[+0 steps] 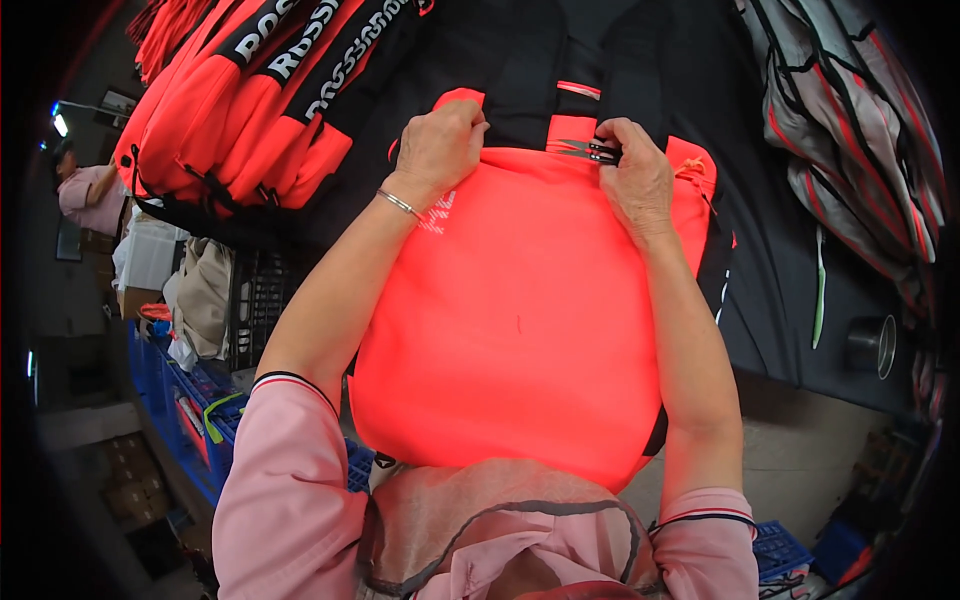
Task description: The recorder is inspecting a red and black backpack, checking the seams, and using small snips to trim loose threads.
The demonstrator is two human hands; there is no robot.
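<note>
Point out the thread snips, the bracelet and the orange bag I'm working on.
thread snips (588, 150), head view, on the dark blades.
bracelet (400, 204), head view, on the band across the left wrist.
orange bag (520, 320), head view, on its front panel.

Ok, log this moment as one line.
left hand: gripping top edge of orange bag | right hand: holding thread snips at bag's top seam

The left hand (437, 145) grips the top edge of an orange bag (520, 320). The right hand (632, 178) holds small snips (588, 151) against it.

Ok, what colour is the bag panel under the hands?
Bright neon orange-red bag panel, with black straps above; the head view shows it.
</note>
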